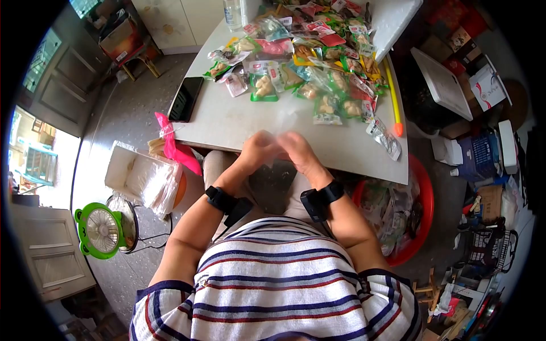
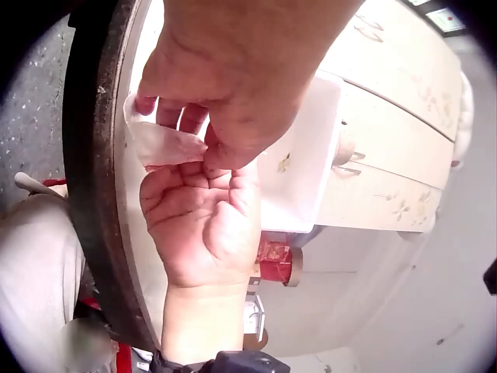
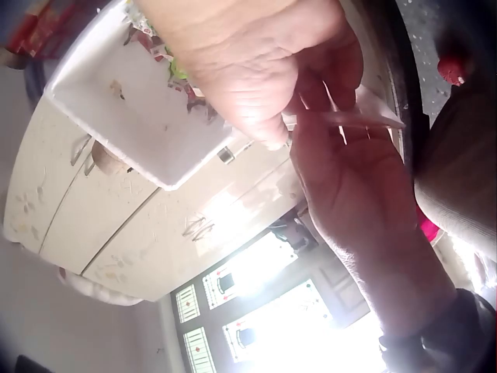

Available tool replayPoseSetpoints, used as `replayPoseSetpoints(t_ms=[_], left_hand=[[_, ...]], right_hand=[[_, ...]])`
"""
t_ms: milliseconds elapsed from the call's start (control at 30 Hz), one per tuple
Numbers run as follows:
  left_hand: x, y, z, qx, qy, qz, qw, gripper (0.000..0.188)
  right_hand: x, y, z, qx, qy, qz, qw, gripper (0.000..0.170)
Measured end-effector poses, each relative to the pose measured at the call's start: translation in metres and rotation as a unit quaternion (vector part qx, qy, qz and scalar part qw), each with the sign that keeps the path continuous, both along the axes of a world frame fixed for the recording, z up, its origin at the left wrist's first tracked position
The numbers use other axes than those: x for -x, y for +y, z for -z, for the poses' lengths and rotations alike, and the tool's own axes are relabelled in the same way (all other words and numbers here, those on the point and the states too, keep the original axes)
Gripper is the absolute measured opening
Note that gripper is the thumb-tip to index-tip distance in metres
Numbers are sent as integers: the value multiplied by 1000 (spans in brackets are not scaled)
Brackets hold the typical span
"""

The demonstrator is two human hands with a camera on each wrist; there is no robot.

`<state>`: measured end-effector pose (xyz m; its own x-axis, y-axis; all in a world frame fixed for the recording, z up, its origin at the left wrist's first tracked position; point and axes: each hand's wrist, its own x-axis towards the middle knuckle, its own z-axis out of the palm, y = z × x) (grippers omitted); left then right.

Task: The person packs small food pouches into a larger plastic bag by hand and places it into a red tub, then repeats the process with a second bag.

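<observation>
Both grips (left hand (image 1: 259,151), right hand (image 1: 299,152)) pinch thin plastic (image 2: 167,145) | packets (image 1: 263,85) on pale table (image 1: 227,116) | green fan (image 1: 101,230) on grey floor (image 1: 116,113)

White knit top (image 1: 277,284) with navy and dark red stripes, black wrist straps (image 1: 331,193), pale trousers (image 1: 214,166).

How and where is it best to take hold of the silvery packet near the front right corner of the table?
Pinch the silvery packet at its near end, coming from above and the person's side. It lies lengthwise, with that end pointing away from the heap of packets, so the fingers would likely meet no other packet there.
</observation>
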<state>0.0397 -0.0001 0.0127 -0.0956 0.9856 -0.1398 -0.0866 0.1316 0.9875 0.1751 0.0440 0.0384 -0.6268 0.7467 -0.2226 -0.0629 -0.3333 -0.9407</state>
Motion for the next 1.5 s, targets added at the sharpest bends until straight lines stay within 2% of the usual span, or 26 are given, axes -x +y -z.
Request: replayPoseSetpoints(t_ms=[100, 200, 400, 500, 600, 700, 800, 900, 1000, 1200, 1300, 1400, 1500], left_hand=[[-3, -2, -6, 18, 106, -12, 994, 24], [-5, -3, -15, 19, 115, -18, 993, 23], [-1, -5, -23, 8, 52, 24, 998, 18], [1, -3, -18, 12, 49, 21, 999, 18], [0, -4, -18, -1, -13, 0, 1000, 18], [6, -4, -18, 49, 8, 39, 998, 17], [2, -3, -7, -7, -15, 20, 1000, 20], [0, -3, -7, -13, -20, 0, 1000, 20], [1, -3, -10, 37, -8, 10, 999, 18], [-1, 0, -1, 25, 46, -5, 999, 14], [-5, -1, -2, -33, 76, -41, 996, 19], [-6, -1, 0, -28, 161, -42, 986, 17], [-5, 2, 8, -104, 254, -49, 960, 14]], right_hand=[[2, 1, 8, -29, -19, 9, 999, 21], [1, 2, 5, -3, -3, 7, 1000, 21], [-3, 4, 7, 15, 5, -10, 1000, 22], [-3, 3, -1, 10, -2, -21, 1000, 22], [-2, 1, -7, 10, 3, -12, 1000, 21], [-1, 3, 0, 21, 7, -2, 1000, 21], [-1, 2, 1, 20, 13, 6, 1000, 20], [0, 2, 1, 23, 15, 4, 1000, 20], [2, 1, 1, 16, 15, 10, 1000, 21], [3, -2, -8, -17, -40, 29, 999, 23], [4, 2, -3, -34, -64, 47, 996, 23], [6, 3, 2, -33, -53, 75, 995, 21], [9, 4, 8, -88, -15, 88, 992, 19]])
